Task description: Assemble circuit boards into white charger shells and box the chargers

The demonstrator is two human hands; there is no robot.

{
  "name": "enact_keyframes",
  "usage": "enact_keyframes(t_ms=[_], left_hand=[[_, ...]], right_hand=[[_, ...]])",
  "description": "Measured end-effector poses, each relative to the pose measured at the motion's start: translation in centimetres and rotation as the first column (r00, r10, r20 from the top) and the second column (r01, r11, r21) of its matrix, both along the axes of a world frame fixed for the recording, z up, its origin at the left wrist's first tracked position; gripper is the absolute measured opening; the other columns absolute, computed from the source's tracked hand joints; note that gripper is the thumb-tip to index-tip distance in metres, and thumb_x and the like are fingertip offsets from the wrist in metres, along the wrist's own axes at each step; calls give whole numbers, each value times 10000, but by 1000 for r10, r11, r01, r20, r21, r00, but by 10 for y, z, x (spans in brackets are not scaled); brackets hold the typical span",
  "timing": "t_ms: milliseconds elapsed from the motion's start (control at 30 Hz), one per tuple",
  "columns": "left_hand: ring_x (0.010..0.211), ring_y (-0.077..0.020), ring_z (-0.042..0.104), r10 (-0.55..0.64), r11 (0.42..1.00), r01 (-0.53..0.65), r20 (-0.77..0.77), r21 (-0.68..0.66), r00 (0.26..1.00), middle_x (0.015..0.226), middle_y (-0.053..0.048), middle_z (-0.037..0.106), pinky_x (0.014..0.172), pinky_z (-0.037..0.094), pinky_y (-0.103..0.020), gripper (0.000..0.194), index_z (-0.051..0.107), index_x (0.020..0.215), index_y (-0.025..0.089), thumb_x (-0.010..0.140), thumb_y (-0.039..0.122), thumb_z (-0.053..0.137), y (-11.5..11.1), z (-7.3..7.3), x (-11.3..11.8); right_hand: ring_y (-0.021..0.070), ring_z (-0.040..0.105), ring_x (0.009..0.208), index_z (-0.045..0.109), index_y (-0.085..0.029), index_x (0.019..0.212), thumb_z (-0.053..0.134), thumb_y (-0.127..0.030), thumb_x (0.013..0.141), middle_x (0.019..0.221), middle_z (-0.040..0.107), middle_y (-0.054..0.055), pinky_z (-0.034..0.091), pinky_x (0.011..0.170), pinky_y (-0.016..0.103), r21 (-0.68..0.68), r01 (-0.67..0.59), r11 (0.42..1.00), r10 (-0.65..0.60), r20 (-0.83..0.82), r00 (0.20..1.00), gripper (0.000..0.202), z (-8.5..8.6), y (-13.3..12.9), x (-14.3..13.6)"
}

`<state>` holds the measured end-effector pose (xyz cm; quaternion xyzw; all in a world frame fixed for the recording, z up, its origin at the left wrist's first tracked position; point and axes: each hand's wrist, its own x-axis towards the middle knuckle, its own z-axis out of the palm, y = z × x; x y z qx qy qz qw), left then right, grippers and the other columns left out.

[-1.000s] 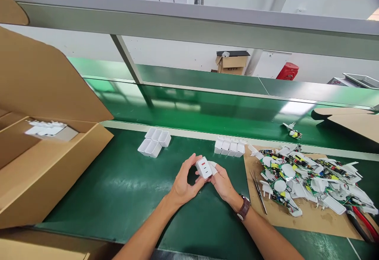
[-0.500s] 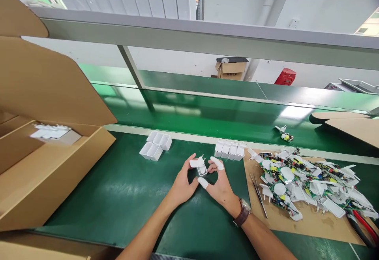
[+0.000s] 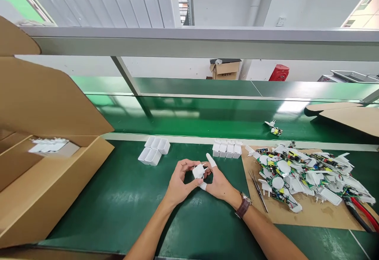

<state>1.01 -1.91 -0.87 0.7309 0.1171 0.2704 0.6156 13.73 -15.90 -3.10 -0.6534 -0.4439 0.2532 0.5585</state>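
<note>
A small white plug housing [image 3: 198, 171] with pins is held between both hands above the green table. My left hand [image 3: 182, 181] grips its left side with thumb and fingers. From the right, my right hand [image 3: 217, 181], with white covers on the index finger and thumb, holds the same piece near its pins; the index finger is raised. Beyond the hands stand open white cases [image 3: 153, 156] at the left and a row of white units [image 3: 226, 149] at the right.
Circuit boards with white plug parts [image 3: 308, 175] are heaped on a cardboard sheet [image 3: 284, 216] at the right, beside tweezers [image 3: 258, 191] and red-handled pliers [image 3: 363, 214]. A large open carton [image 3: 56, 191] stands at the left, holding white pieces. A conveyor belt [image 3: 183, 125] runs behind.
The white housing has been turned, so its closed outside shows instead of its open inside. My left fingers now wrap over its top. The camera view has tilted slightly.
</note>
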Motion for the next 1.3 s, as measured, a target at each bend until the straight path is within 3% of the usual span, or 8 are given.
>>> enact_keyframes(t_ms=[67, 233, 333, 433, 667, 767, 1000, 1300], left_hand=[[1064, -243, 697, 18, 998, -18, -13, 54, 1000, 1173, -117, 723, 995, 550, -453, 594, 540, 1328, 228, 818, 337, 825, 2, 1, -1], [1009, -220, 678, 76, 984, -64, -71, 166, 995, 1085, -75, 676, 934, 553, -383, 237, 653, 1031, 217, 863, 338, 767, 10, 2, -7], [969, -211, 670, 124, 981, -108, -87, 162, 988, 1037, -60, 690, 917, 557, -378, 300, 648, 1089, 224, 849, 347, 780, 15, 2, -11], [963, -207, 669, 90, 978, -68, -104, 195, 991, 1044, -60, 699, 925, 555, -386, 388, 644, 1229, 241, 871, 336, 758, 18, 4, -13], [901, -193, 673, 17, 975, 14, -137, 220, 990, 992, -58, 678, 836, 567, -341, 180, 732, 1073, 241, 902, 297, 726, 21, 11, -12], [883, -191, 676, 51, 970, -16, -142, 241, 989, 966, -54, 670, 825, 577, -341, 153, 739, 1047, 242, 912, 310, 717, 16, 11, -7], [999, -216, 700, 105, 960, -77, -89, 270, 990, 1131, -95, 675, 855, 619, -353, 126, 722, 1010, 227, 930, 318, 691, 1, 6, 3], [928, -195, 698, 134, 965, -122, -37, 230, 990, 1023, -50, 603, 786, 659, -339, 133, 765, 1026, 264, 902, 305, 740, 2, 2, -4]], right_hand=[[178, 585, 877, 64, -270, 1654, 723, -222, 838, 1278, 620, 83, 529, 928, 440, 2, -8, 1000, 8, 14, 1000, 1049, 1, 0, -1], [178, 588, 865, 74, -286, 1652, 704, -186, 825, 1293, 635, 75, 530, 933, 452, 6, -7, 1000, 7, 18, 1000, 1044, 5, -2, -2], [185, 586, 866, 95, -286, 1652, 700, -192, 827, 1272, 652, 69, 531, 921, 447, 4, 6, 1000, -6, 52, 999, 1027, 5, -2, -1], [191, 587, 873, 106, -277, 1652, 698, -195, 826, 1274, 655, 73, 523, 929, 452, -9, 14, 1000, -13, 82, 997, 1020, 4, -3, -1], [197, 592, 884, 83, -291, 1652, 691, -192, 836, 1293, 648, 73, 530, 924, 449, 2, 15, 1000, -15, 102, 995, 1023, 0, -1, -2], [204, 599, 870, 83, -292, 1653, 695, -219, 851, 1282, 659, 76, 541, 894, 444, 25, 13, 1000, -16, 127, 992, 1011, 0, 0, -3], [204, 609, 841, 112, -264, 1651, 662, -206, 856, 1275, 671, 89, 543, 856, 433, 54, 28, 998, -38, 177, 984, 968, 1, 0, -3], [199, 602, 842, 106, -279, 1650, 666, -200, 851, 1286, 668, 81, 532, 867, 434, 37, 5, 999, -10, 141, 990, 978, 7, -1, -3]])
